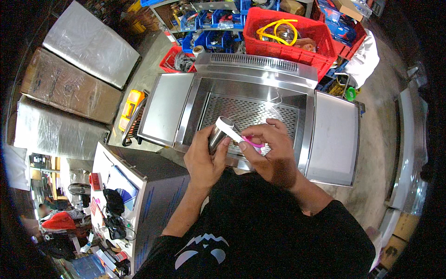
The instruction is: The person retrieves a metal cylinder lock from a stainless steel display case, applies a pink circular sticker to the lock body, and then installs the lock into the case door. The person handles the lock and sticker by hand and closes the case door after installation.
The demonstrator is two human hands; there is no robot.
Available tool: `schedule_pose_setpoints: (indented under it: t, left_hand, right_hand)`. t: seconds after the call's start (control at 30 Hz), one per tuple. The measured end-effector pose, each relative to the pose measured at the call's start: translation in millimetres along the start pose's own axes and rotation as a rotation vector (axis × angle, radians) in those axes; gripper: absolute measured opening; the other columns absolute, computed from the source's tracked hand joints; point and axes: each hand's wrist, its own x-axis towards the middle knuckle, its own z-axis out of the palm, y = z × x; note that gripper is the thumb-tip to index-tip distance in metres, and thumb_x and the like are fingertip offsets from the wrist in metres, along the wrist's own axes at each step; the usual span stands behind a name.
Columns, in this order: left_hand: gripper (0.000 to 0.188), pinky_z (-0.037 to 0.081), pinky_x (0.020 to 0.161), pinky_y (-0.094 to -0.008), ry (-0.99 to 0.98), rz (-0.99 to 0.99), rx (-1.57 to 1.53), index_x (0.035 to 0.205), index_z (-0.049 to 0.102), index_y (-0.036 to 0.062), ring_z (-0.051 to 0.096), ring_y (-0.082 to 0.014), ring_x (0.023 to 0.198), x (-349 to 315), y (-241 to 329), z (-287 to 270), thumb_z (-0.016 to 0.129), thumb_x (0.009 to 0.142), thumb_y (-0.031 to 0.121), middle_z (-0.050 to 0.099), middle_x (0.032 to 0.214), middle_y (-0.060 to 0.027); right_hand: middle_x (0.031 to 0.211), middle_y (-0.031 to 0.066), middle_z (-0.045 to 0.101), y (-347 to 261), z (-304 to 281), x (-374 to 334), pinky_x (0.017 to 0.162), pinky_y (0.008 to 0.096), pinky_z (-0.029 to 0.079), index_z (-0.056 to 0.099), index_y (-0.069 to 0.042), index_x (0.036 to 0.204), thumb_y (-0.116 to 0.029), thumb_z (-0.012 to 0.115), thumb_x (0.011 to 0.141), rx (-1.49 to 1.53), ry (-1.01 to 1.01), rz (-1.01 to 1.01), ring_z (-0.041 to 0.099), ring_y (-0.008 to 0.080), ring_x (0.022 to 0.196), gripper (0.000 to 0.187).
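My left hand (203,156) is closed round a short metal tube (216,138), held upright and slightly tilted. White tape (226,122) is wrapped about its top end, and a flat strip of it runs across to my right hand (274,151). There my fingers pinch a small pink tape spool (255,142), partly hidden behind them. Both hands are over the front part of a stainless steel cabinet (303,139) with a sunken basin and a perforated plate (223,106) inside it.
Flat side shelves (165,104) flank the cabinet. Behind it stand a red crate (288,53) with yellow hose and blue parts bins (218,37). Wrapped boxes (69,83) and an orange-yellow case (131,109) are at left. A cluttered white-topped table (104,162) stands near left.
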Motion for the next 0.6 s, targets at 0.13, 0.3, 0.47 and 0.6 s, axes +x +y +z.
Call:
schedule_pose_setpoints:
  t: [0.13, 0.3, 0.47, 0.6]
  left_hand:
    - [0.037, 0.055, 0.075, -0.0407, -0.013, -0.026, 0.002, 0.12, 0.062, 0.0045, 0.071, -0.0354, 0.087, 2, 3, -2, 0.073, 0.092, 0.026, 0.07, 0.099, -0.0171]
    - [0.034, 0.055, 0.075, -0.0381, -0.055, -0.112, -0.134, 0.116, 0.063, 0.0023, 0.072, -0.0317, 0.084, 9, 2, -3, 0.071, 0.094, 0.027, 0.071, 0.096, -0.0182]
    - [0.031, 0.055, 0.075, -0.0363, -0.09, -0.135, -0.257, 0.115, 0.064, 0.0017, 0.071, -0.0239, 0.083, 4, -2, -1, 0.069, 0.096, 0.026, 0.072, 0.095, -0.0135]
    - [0.029, 0.052, 0.066, -0.0296, -0.213, -0.313, -0.623, 0.115, 0.062, 0.0002, 0.064, -0.0147, 0.072, 0, -6, 3, 0.066, 0.099, 0.024, 0.069, 0.088, -0.0064]
  right_hand:
    - [0.088, 0.0028, 0.072, -2, 1, 2, 0.108, 0.0465, 0.037, 0.071, -0.008, 0.099, -0.014, 0.077, 0.084, 0.007, 0.038, -0.02, 0.069, 0.0169, 0.075, 0.017]
    - [0.089, 0.0026, 0.073, 5, 1, 7, 0.107, 0.0459, 0.037, 0.072, -0.008, 0.098, -0.014, 0.077, 0.084, 0.0, 0.048, 0.022, 0.069, 0.0163, 0.074, 0.016]
    - [0.092, 0.0014, 0.074, 9, -1, 5, 0.105, 0.0439, 0.036, 0.072, -0.014, 0.102, -0.023, 0.071, 0.087, -0.015, 0.018, 0.082, 0.071, 0.0185, 0.084, 0.017]
    - [0.09, 0.0037, 0.074, 13, 1, 5, 0.105, 0.0444, 0.038, 0.074, -0.01, 0.108, -0.019, 0.075, 0.087, -0.022, 0.048, 0.056, 0.068, 0.0168, 0.077, 0.023]
